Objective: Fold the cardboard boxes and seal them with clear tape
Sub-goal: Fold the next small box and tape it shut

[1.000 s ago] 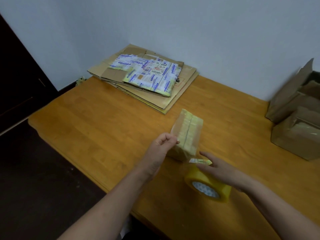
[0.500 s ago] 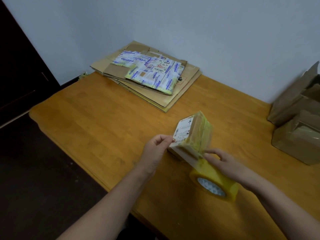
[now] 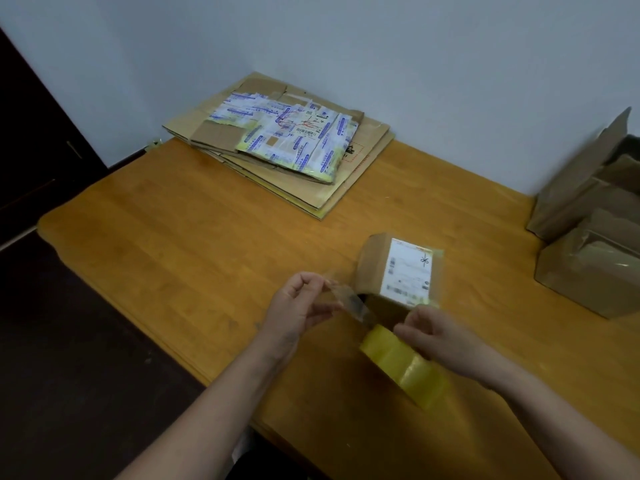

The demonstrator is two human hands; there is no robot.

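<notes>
A small brown cardboard box (image 3: 372,268) with a white printed shipping label (image 3: 410,268) lies on the orange-brown wooden desk (image 3: 173,237), just beyond both hands. The left hand (image 3: 294,306) pinches the free end of a strip of clear tape (image 3: 348,301) between thumb and fingertips. The right hand (image 3: 438,336) is curled over the yellowish roll of clear tape (image 3: 405,367), gripping it near the box's near end. The strip spans between the hands; whether it touches the box I cannot tell. Yellowish tape shows at the label's edges, so this box looks folded and partly sealed. Larger brown boxes (image 3: 588,265) stand at the right edge, one with a flap up. A stack of flattened cardboard sheets (image 3: 367,147) by the wall looks unfolded, so much of the job seems left
</notes>
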